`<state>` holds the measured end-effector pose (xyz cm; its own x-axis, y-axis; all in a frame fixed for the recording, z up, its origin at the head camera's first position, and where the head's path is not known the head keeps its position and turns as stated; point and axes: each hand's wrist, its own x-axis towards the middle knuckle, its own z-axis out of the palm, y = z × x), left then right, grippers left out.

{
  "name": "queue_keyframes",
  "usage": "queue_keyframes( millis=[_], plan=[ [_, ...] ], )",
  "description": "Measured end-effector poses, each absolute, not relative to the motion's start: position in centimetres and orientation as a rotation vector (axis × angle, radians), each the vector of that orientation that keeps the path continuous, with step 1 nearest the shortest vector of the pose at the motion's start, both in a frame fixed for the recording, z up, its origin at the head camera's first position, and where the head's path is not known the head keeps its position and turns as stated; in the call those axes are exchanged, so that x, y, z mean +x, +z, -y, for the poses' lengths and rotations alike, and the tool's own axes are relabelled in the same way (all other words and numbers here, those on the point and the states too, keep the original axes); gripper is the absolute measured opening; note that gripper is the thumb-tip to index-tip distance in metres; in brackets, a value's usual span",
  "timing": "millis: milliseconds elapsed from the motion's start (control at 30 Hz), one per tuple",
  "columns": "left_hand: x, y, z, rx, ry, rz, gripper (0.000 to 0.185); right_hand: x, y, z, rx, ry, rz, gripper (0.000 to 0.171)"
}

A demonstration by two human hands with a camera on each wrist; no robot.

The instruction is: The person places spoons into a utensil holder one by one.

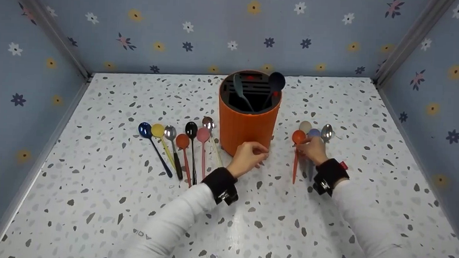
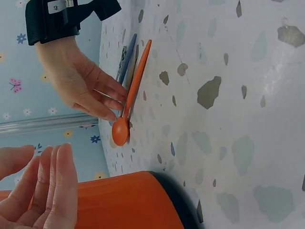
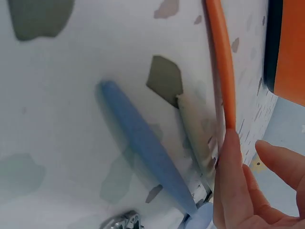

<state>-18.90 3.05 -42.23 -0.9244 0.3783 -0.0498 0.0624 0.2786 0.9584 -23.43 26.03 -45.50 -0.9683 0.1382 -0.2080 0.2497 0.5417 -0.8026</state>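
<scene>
My right hand (image 1: 313,150) is at the orange spoon (image 1: 295,163) lying on the table. In the right wrist view its fingertips touch the orange handle (image 3: 223,62), while the thumb stands apart. Close by are a light blue spoon (image 3: 147,145), a beige spoon (image 1: 305,127) and a silver spoon (image 1: 327,132), partly hidden by the hand. My left hand (image 1: 248,157) hovers in front of the orange utensil holder (image 1: 247,129), fingers loosely bent and holding nothing. A dark green spoon (image 1: 238,86) and a dark navy spoon (image 1: 277,82) stand in the holder.
Left of the holder lies a row of several spoons, among them a blue spoon (image 1: 145,130), a yellow spoon (image 1: 158,130), a black spoon (image 1: 191,130) and a pink spoon (image 1: 203,135). Flower-patterned walls (image 1: 233,32) border the speckled table (image 1: 94,200) on three sides.
</scene>
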Motion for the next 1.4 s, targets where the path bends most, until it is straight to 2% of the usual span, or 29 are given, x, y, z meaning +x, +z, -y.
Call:
queue_keyframes(
  millis=[167, 400, 733, 1133, 1400],
  plan=[
    [-18.8, -43.1, -3.0, 0.366, 1.667, -2.249, 0.018, -23.4, -46.0, -25.7, 0.349, -1.402, -2.685, 0.026],
    [-18.6, -44.2, -3.2, 0.308, 1.63, -2.262, 0.016, -23.2, -46.3, -25.3, 0.33, -1.164, -2.844, 0.021],
    [-18.4, -45.0, -3.2, 0.302, 1.605, -2.256, 0.018, -23.5, -46.3, -25.1, 0.318, -1.18, -2.773, 0.019],
    [-18.2, -46.0, -3.6, 0.259, 1.592, -2.237, 0.014, -23.2, -46.1, -25.1, 0.45, -1.643, -2.204, 0.03],
    [-18.1, -46.7, -4.4, 0.242, 1.635, -2.152, 0.015, -22.3, -45.9, -24.5, 0.502, -1.773, -1.953, 0.024]
  ],
)
